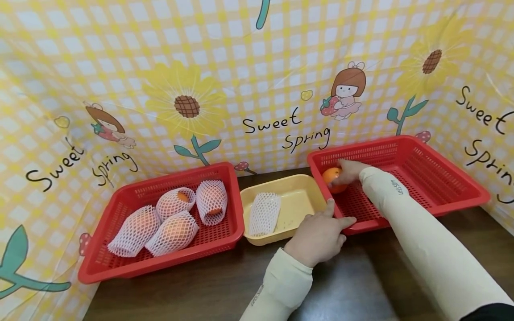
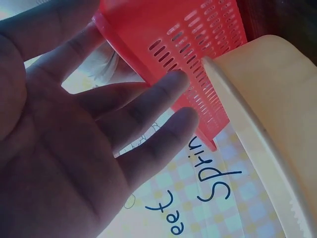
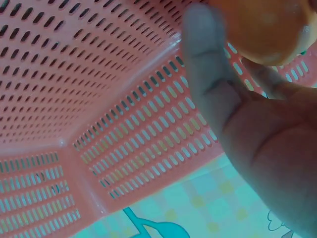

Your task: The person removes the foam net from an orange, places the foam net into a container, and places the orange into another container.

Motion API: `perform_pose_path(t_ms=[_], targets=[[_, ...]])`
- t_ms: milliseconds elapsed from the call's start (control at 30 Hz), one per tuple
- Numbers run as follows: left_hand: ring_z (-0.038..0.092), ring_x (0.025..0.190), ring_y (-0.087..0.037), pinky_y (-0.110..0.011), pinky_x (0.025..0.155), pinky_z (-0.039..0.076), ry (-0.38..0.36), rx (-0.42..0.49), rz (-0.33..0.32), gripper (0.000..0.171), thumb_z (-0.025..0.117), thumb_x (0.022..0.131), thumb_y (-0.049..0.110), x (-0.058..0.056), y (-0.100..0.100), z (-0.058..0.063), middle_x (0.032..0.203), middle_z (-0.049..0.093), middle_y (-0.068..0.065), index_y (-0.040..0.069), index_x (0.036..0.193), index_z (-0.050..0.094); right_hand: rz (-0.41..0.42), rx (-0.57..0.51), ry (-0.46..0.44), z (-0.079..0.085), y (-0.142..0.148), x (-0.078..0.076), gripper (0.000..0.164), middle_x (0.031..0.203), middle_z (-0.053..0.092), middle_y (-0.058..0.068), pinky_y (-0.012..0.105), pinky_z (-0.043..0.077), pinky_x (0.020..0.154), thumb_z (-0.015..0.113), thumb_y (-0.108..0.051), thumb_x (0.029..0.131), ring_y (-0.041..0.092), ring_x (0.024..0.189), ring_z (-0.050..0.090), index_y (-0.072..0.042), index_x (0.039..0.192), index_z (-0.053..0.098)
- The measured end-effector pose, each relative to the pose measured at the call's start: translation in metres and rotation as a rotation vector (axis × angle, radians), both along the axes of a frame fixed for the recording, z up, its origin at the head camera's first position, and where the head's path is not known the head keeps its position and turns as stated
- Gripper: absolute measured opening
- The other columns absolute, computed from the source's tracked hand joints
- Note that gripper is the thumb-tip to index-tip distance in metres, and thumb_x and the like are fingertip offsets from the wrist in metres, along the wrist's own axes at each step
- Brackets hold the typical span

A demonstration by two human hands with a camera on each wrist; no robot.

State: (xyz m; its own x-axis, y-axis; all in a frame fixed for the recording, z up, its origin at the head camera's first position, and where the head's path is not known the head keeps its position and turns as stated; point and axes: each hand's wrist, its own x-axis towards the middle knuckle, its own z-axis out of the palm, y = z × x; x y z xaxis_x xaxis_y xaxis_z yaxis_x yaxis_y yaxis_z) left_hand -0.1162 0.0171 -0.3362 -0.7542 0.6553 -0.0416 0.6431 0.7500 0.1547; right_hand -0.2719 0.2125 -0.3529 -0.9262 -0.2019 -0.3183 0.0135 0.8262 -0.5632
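Out on the left, we have the left red basket (image 1: 237,200), sitting at a slant on the dark desk (image 1: 201,290), and inside it four netted fruits (image 1: 172,232) nestle together, three bunched and one over by the right wall. Those white foam sleeves presumably cushion the skins where they touch.

Moving right, it's the yellow tray (image 1: 295,203), snug between the two baskets, where either hand could get at it easily. A loose foam net (image 1: 265,214) lies flat on its left side, no fruit showing inside.

And here's the left hand (image 1: 317,236), over the tray's near right corner! Its grip is spread, palm holding nothing, with fingertips touching the near left corner of the right red basket (image 1: 445,174), likely to steady it while the other hand works.

Over to the right hand, then: the right hand (image 1: 350,171) reaches down inside that basket, and its grip is pinching the orange fruit (image 1: 332,174), thumb one side, fingers the other, a sensible hold for something round and smooth. The fruit sits close to the basket's left wall, the side nearest the tray; whether it's clear of the basket floor, I cannot tell.
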Motion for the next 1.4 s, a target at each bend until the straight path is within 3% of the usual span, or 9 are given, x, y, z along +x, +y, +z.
perform_pose_path(t_ms=[333,533,700,800,900,967,1067,1233,1400], targets=[[0.058,0.124,-0.021,-0.038,0.095,0.048,-0.018,0.030,-0.015,0.048,0.065,0.098,0.032,-0.003,-0.004,0.000,0.158,0.037,-0.012,0.040,0.145,0.056,-0.017,0.061,0.065,-0.003,0.001,-0.003,0.085,0.133,0.049,0.033,0.055,0.043,0.098,0.076,-0.030,0.088,0.042,0.115,0.050,0.015,0.146,0.033],[0.052,0.132,-0.029,-0.046,0.104,0.044,-0.008,0.143,0.022,0.054,0.063,0.100,0.032,-0.015,-0.040,0.016,0.158,0.038,-0.013,0.028,0.151,0.050,-0.037,0.073,0.078,0.014,-0.001,0.003,0.092,0.149,0.033,0.038,0.062,0.031,0.109,0.070,-0.036,0.093,0.052,0.136,0.036,0.014,0.152,0.020],[0.045,0.138,-0.033,-0.051,0.111,0.034,-0.023,0.249,0.228,0.051,0.064,0.100,0.029,-0.020,-0.105,0.044,0.150,0.049,-0.014,0.017,0.148,0.053,-0.057,0.068,0.202,0.056,-0.009,0.025,0.087,0.151,0.032,0.037,0.065,0.027,0.110,0.067,-0.039,0.096,0.054,0.137,0.032,0.011,0.153,0.023],[0.044,0.138,-0.036,-0.054,0.111,0.033,-0.076,0.289,0.421,0.052,0.062,0.100,0.029,-0.020,-0.150,0.057,0.149,0.050,-0.015,0.012,0.149,0.051,-0.043,0.037,0.294,0.078,-0.026,0.049,0.082,0.153,0.034,0.033,0.065,0.025,0.110,0.065,-0.040,0.097,0.051,0.138,0.032,0.005,0.155,0.027],[0.044,0.136,-0.042,-0.060,0.108,0.033,-0.125,0.281,0.636,0.055,0.055,0.102,0.033,-0.019,-0.198,0.064,0.149,0.048,-0.020,0.007,0.150,0.047,0.010,-0.002,0.395,0.087,-0.051,0.075,0.076,0.153,0.037,0.027,0.063,0.027,0.111,0.065,-0.041,0.097,0.048,0.140,0.033,-0.001,0.154,0.034],[0.043,0.134,-0.047,-0.065,0.105,0.034,-0.159,0.249,0.764,0.060,0.051,0.103,0.037,-0.016,-0.230,0.066,0.150,0.045,-0.024,0.003,0.152,0.042,0.061,-0.061,0.465,0.083,-0.074,0.090,0.070,0.150,0.042,0.024,0.060,0.030,0.110,0.067,-0.039,0.097,0.043,0.138,0.038,-0.002,0.152,0.041],[0.041,0.132,-0.053,-0.067,0.102,0.035,-0.193,0.201,0.857,0.065,0.050,0.103,0.039,-0.014,-0.268,0.061,0.148,0.043,-0.031,-0.004,0.150,0.040,0.136,-0.142,0.553,0.067,-0.112,0.109,0.062,0.143,0.052,0.021,0.056,0.036,0.108,0.070,-0.035,0.096,0.039,0.133,0.047,-0.002,0.145,0.051],[0.044,0.128,-0.055,-0.069,0.099,0.037,-0.240,0.147,0.891,0.067,0.060,0.098,0.036,-0.017,-0.296,0.044,0.144,0.043,-0.036,-0.008,0.145,0.043,0.213,-0.193,0.577,0.035,-0.178,0.128,0.060,0.143,0.053,0.017,0.052,0.037,0.109,0.067,-0.040,0.097,0.036,0.133,0.048,-0.006,0.144,0.054],[0.041,0.131,-0.056,-0.069,0.101,0.035,-0.291,0.128,0.900,0.073,0.067,0.094,0.035,-0.025,-0.301,0.027,0.147,0.041,-0.036,-0.009,0.146,0.042,0.237,-0.152,0.576,0.008,-0.229,0.133,0.072,0.156,0.036,0.024,0.055,0.032,0.112,0.060,-0.048,0.099,0.044,0.142,0.034,-0.002,0.152,0.043]])
